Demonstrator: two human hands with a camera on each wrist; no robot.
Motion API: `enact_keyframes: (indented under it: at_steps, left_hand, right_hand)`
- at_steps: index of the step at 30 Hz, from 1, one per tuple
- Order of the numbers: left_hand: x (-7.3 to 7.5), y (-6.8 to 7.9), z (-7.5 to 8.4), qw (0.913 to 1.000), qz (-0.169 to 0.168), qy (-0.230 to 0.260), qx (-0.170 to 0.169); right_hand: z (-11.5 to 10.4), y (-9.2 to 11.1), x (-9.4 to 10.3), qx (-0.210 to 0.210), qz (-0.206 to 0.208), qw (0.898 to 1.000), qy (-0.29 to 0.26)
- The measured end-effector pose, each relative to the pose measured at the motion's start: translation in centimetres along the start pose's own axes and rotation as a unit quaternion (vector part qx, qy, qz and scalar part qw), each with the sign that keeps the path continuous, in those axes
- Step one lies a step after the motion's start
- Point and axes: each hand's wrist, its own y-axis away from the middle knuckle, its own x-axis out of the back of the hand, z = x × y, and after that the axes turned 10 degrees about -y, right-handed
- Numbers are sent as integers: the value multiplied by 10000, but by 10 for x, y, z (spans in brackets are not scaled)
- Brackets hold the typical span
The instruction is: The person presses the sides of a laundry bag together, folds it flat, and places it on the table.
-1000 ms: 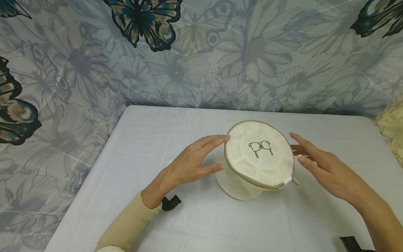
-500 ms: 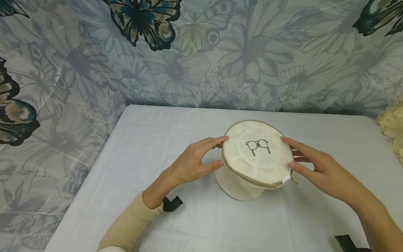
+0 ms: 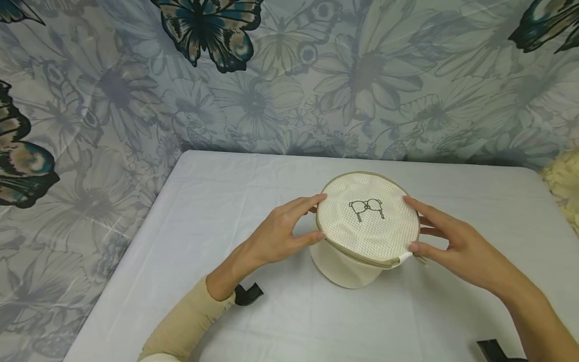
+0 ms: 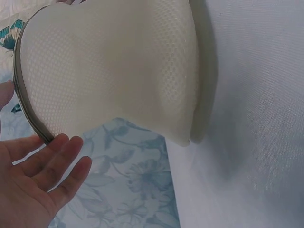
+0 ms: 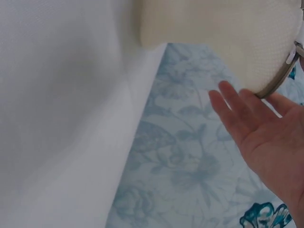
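A cream mesh laundry bag (image 3: 375,236), round and zipped at the top, stands on the white-covered table, its top wider than its middle. Dark line embroidery marks the lid. My left hand (image 3: 282,231) is at the left side of the rim, index fingertip and thumb tip touching it. My right hand (image 3: 457,244) touches the opposite side, index finger and thumb on the lid's edge, other fingers lower along the side. Both hands' fingers are fairly straight. In the left wrist view the bag's mesh side (image 4: 114,57) shows, fingers by the zipper rim (image 4: 28,104). A zipper pull (image 3: 419,259) hangs near the right thumb.
The white tablecloth (image 3: 217,201) extends around the bag, with the table's far edge behind it. A floral and butterfly backdrop (image 3: 289,100) hangs behind and to the left. A pale yellow ruffled thing (image 3: 563,186) is at the far right. Black straps (image 3: 249,294) sit at my wrists.
My right hand has moved left from beside the bag to touch its rim. The bag's top has shifted slightly left, and my left thumb now reaches the rim.
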Motion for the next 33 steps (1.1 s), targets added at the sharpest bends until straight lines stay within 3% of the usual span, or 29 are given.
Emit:
enact_keyframes:
  at_steps: [10,20,27,33]
  left_hand:
    - [-3,2,1,9994,-244,-72,253]
    - [-4,1,3,9977,-456,-302,398]
    - [-7,2,2,9967,-517,-390,491]
    - [-10,2,1,9960,-581,-488,482]
  right_hand:
    - [1,-2,-4,414,-21,9991,26]
    - [1,-1,-6,222,94,9991,354]
    - [5,-4,-16,694,178,9970,300]
    - [5,-2,-15,442,174,9972,578]
